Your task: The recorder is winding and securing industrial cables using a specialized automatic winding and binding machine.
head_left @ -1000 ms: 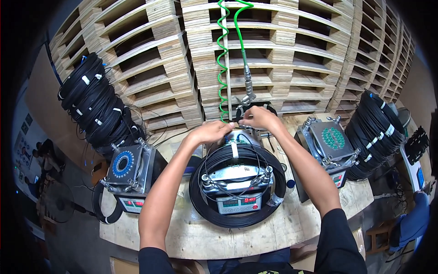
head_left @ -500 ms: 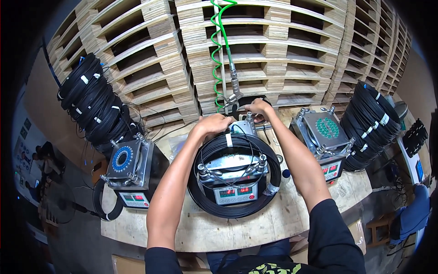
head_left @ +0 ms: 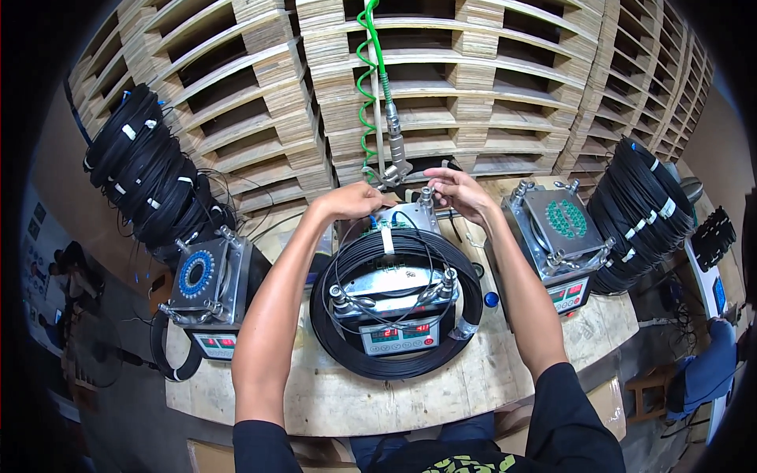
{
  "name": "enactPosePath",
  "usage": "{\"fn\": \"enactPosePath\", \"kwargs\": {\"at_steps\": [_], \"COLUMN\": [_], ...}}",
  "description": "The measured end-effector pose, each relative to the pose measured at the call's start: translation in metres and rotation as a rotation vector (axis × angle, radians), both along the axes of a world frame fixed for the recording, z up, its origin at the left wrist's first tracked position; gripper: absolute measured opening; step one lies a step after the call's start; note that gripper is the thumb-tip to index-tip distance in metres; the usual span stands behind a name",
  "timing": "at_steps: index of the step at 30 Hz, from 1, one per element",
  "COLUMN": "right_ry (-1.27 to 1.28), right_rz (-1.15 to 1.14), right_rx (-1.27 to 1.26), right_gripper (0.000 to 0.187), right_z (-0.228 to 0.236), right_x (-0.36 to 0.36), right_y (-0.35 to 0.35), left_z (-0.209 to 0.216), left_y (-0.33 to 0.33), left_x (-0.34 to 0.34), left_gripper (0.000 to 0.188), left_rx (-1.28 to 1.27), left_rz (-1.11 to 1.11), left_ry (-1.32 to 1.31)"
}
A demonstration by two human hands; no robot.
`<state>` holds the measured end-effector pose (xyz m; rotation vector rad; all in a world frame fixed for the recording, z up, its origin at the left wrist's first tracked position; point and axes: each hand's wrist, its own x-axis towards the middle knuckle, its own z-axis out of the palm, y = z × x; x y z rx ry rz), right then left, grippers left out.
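A coil of black cable (head_left: 341,344) lies around the middle machine, which has a metal top plate (head_left: 406,214) and a front panel (head_left: 400,339) with red lit digits. At the plate's far left edge, my left hand (head_left: 352,201) has its fingers closed by the blue-tipped connectors; what they hold, if anything, is hidden. My right hand (head_left: 459,195) is beside the metal corner post (head_left: 426,197) at the far right of the plate. Its fingers are apart with nothing seen in them. A white tie (head_left: 387,240) binds the coil's far side.
Similar machines stand left (head_left: 206,276) and right (head_left: 558,229), with stacked black cable coils (head_left: 146,169) behind the left one and more coils (head_left: 637,217) by the right one. A metal air fitting (head_left: 394,146) on a green hose hangs just beyond my hands. Wooden pallets (head_left: 276,102) rise behind.
My right hand has come off the far side of the middle machine and opened, palm turned inward. My left hand's fingers have shifted along the plate's far edge. The view has moved slightly.
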<state>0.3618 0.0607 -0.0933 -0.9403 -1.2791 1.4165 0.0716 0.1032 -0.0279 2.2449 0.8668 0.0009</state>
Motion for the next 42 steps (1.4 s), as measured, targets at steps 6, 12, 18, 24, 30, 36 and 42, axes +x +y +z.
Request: {"fn": "enactPosePath", "kwargs": {"at_steps": [6, 12, 18, 24, 30, 36, 42], "right_ry": [-0.432, 0.172, -0.004, -0.059, -0.004, -0.362, -0.005], "right_rz": [-0.258, -0.107, -0.128, -0.191, -0.049, -0.335, -0.034], "right_rx": [-0.042, -0.098, -0.051, -0.044, 0.074, -0.029, -0.085], "right_gripper": [0.033, 0.027, 0.024, 0.037, 0.035, 0.037, 0.043], "right_z": [0.0, 0.006, -0.007, 0.004, -0.014, -0.001, 0.01], "right_x": [-0.016, -0.017, -0.013, -0.027, -0.012, -0.03, -0.024], "right_y": [0.013, -0.017, 0.003, -0.015, 0.006, 0.007, -0.013], "left_z": [-0.008, -0.014, -0.016, -0.019, -0.014, -0.014, -0.011], "left_y": [-0.002, -0.006, -0.003, -0.004, -0.007, -0.012, -0.015], "left_x": [0.001, -0.009, -0.004, -0.014, -0.004, -0.003, -0.012], "left_gripper": [0.048, 0.056, 0.062, 0.062, 0.06, 0.059, 0.061], "left_rx": [-0.043, -0.049, -0.056, -0.017, 0.02, 0.014, 0.012], "left_rz": [0.036, 0.023, -0.05, -0.02, -0.039, 0.029, -0.002], "left_ry": [-0.023, -0.164, -0.236, -0.217, -0.215, -0.198, -0.255]}}
